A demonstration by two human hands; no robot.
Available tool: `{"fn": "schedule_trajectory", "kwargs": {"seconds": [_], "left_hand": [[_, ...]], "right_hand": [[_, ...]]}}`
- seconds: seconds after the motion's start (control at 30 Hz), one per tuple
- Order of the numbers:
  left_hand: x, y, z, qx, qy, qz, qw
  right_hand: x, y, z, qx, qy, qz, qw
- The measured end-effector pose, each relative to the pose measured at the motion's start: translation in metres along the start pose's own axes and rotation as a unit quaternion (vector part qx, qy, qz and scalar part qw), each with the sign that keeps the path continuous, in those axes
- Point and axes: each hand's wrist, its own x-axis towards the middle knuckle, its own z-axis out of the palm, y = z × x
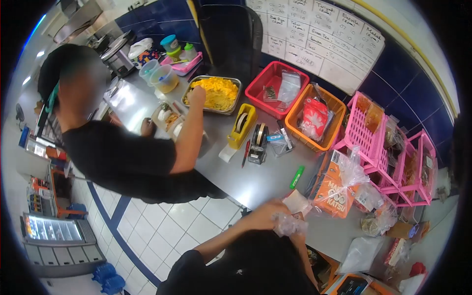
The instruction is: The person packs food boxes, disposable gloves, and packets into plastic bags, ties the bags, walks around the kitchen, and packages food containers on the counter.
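In the head view, my left hand (265, 216) is closed on a crumpled clear plastic bag (291, 226) in front of my body. My right hand (297, 239) is below the same bag, its fingers partly hidden by the plastic, and appears to grip it. Just beyond the bag, at the counter's edge, is a whitish packet (297, 202); whether it touches my fingers I cannot tell. A green marker (297, 177) lies on the metal counter (231, 179) nearby. To the right of my hands sits an orange printed bag (337, 189) in clear plastic.
A co-worker in black (123, 162) reaches into a metal tray of yellow food (216, 93). Tape dispensers, a yellow one (242, 128) and a black one (258, 145), stand mid-counter. Behind are red (253, 93) and orange baskets (292, 120); pink racks (364, 132) stand right.
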Motion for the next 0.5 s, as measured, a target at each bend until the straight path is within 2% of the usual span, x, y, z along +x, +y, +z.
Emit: {"fn": "schedule_trajectory", "kwargs": {"seconds": [0.03, 0.1, 0.13, 0.2, 0.3, 0.37, 0.4, 0.47, 0.5], "left_hand": [[0.006, -0.013, -0.01, -0.014, 0.045, -0.066, 0.997], [0.034, -0.027, -0.046, 0.064, 0.2, -0.057, 0.976], [0.049, -0.034, -0.058, 0.025, 0.277, -0.089, 0.956], [0.081, -0.064, -0.077, 0.03, 0.308, -0.087, 0.947], [0.119, -0.076, -0.091, 0.119, 0.254, -0.096, 0.955], [0.14, -0.073, -0.095, 0.232, 0.081, -0.08, 0.966], [0.154, -0.075, -0.094, 0.23, 0.078, -0.07, 0.968], [0.184, -0.095, -0.087, 0.331, 0.093, -0.073, 0.936], [0.199, -0.106, -0.085, 0.393, 0.074, -0.074, 0.913]], "right_hand": [[-0.002, -0.003, -0.001, 0.007, 0.007, 0.009, 1.0], [-0.004, -0.005, 0.0, -0.009, 0.013, 0.016, 1.0], [-0.006, -0.003, 0.002, -0.041, 0.01, 0.004, 0.999], [-0.006, -0.01, 0.0, -0.013, 0.021, 0.002, 1.0], [-0.009, -0.005, 0.001, 0.023, 0.035, 0.018, 0.999], [-0.013, 0.001, 0.0, 0.03, 0.048, 0.039, 0.998], [-0.016, 0.002, 0.001, -0.016, 0.078, -0.021, 0.997], [-0.018, -0.003, 0.005, -0.066, 0.115, -0.074, 0.988], [-0.019, -0.007, 0.007, 0.007, 0.097, 0.006, 0.995]]}}
